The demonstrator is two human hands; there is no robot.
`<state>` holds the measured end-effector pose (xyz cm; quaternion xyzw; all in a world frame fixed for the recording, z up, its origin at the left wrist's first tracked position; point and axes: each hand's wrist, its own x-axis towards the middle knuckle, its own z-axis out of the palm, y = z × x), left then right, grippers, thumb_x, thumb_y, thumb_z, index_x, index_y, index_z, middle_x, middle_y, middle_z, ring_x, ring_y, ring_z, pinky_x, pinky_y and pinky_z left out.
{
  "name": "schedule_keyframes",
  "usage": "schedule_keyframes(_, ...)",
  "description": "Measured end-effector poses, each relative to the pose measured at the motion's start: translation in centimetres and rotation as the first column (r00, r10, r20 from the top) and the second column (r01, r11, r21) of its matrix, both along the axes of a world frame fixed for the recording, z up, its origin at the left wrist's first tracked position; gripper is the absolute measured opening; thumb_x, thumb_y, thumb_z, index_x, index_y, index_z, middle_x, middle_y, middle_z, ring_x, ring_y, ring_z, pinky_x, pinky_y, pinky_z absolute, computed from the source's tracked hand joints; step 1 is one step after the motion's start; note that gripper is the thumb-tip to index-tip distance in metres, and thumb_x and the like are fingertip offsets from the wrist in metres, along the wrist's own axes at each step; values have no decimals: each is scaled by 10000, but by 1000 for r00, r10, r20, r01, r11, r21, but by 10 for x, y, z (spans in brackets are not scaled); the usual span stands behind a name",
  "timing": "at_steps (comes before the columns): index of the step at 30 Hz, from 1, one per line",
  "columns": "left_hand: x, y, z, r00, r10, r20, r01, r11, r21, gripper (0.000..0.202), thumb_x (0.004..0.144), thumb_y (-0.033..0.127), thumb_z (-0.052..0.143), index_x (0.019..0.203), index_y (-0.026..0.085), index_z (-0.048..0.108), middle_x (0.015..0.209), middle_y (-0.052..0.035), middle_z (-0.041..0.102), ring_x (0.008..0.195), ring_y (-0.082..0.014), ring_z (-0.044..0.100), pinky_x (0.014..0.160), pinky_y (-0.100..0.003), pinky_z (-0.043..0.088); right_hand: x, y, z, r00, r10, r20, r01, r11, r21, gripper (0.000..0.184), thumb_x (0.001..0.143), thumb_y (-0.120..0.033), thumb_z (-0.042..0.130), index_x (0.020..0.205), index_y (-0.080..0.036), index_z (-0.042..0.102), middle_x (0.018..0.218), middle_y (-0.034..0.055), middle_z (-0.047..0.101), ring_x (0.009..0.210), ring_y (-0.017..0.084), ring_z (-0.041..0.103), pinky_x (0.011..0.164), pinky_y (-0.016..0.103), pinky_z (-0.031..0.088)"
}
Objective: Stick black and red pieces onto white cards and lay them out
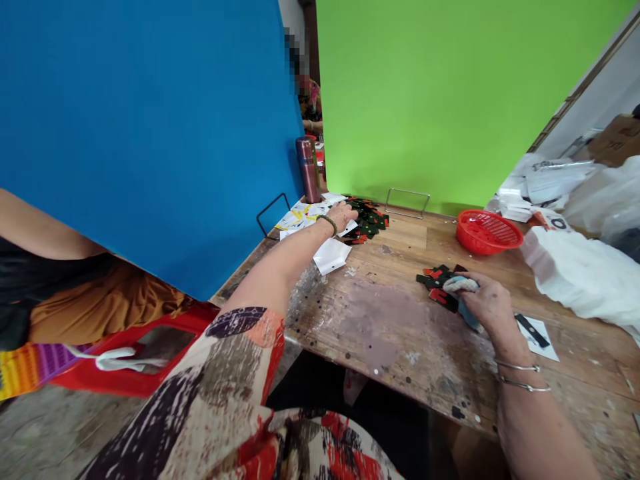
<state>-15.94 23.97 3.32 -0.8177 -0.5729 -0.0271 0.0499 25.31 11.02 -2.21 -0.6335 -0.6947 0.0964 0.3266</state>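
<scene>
My left hand [342, 215] reaches to the back of the table, at the left edge of a pile of small dark green and red flat pieces [369, 219]. Its fingers are bent and close together; what they pinch, if anything, is too small to make out. White paper pieces [332, 256] lie under and in front of that wrist. On the right, my right hand [489, 303] is closed on a crumpled light blue and white cloth [461, 285]. Beneath and beside the cloth sits a smaller heap of dark and red pieces [434, 277].
A red plastic basket [487, 233] stands at the back right, near white plastic bags [585, 280]. By my right wrist a dark strip [532, 331] lies on white paper. Blue [150, 133] and green [440, 100] panels border the table. A thermos [308, 170] stands between them. Another person sits left.
</scene>
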Motion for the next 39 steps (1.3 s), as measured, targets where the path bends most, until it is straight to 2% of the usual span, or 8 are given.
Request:
schedule_keyframes(6,-14,1,18,996,-83,-32,84,995,47,348,796,19,488,968,170,750,996,-151,704,1047,-267,588,1015,-397,330,4,3,-3,998,-55,34,55,998,-18,376,675,-338,632,993,-262,818,932,74,807,852,335,736,768,456,565)
schedule_keyframes(11,-37,-48,35,999,-44,-28,46,995,84,297,852,54,457,882,189,720,821,-113,674,906,-258,614,973,-420,325,4,2,-4,999,-43,22,43,999,27,356,665,-317,617,954,-287,822,884,58,805,779,310,728,702,420,553)
schedule_keyframes(16,-64,-128,7,997,46,64,-48,998,27,219,883,123,497,903,200,701,899,-106,678,894,-246,593,886,-370,391,-2,-1,-3,999,-34,-8,34,999,37,367,683,-333,622,985,-271,821,914,74,806,821,327,729,727,438,552)
schedule_keyframes(19,-72,-153,-7,984,62,167,-55,997,-45,81,836,230,668,896,186,700,921,-70,690,910,-224,595,868,-327,414,-6,-3,2,999,-30,-16,30,1000,6,338,670,-318,637,951,-274,822,901,69,804,826,324,729,741,436,562)
schedule_keyframes(24,-44,-124,2,937,63,345,-73,997,17,202,905,356,613,913,196,737,938,-39,742,901,-186,638,850,-287,437,-13,-7,7,998,-7,-56,7,1000,-10,319,679,-304,627,936,-286,817,931,48,803,852,306,730,774,422,564)
schedule_keyframes(31,31,-58,-5,966,233,111,-223,970,-97,115,764,269,742,839,192,783,911,-113,758,992,-294,694,840,-339,490,-22,-8,13,994,6,-113,-18,995,-98,331,621,-335,666,904,-253,817,860,52,802,805,289,721,745,393,546)
schedule_keyframes(35,44,-42,-10,962,256,92,-240,958,-159,212,653,168,795,861,206,784,968,-96,764,1018,-280,697,821,-305,503,-28,-13,20,993,20,-112,-36,990,-137,359,645,-324,630,940,-240,818,858,49,798,781,269,709,745,376,531)
schedule_keyframes(39,39,-36,-12,893,316,321,-238,936,-258,183,551,105,809,692,194,734,814,-34,733,920,-230,684,756,-263,485,-32,-16,25,987,44,-155,-69,985,-159,371,642,-331,618,937,-222,815,809,52,784,726,255,689,697,358,515)
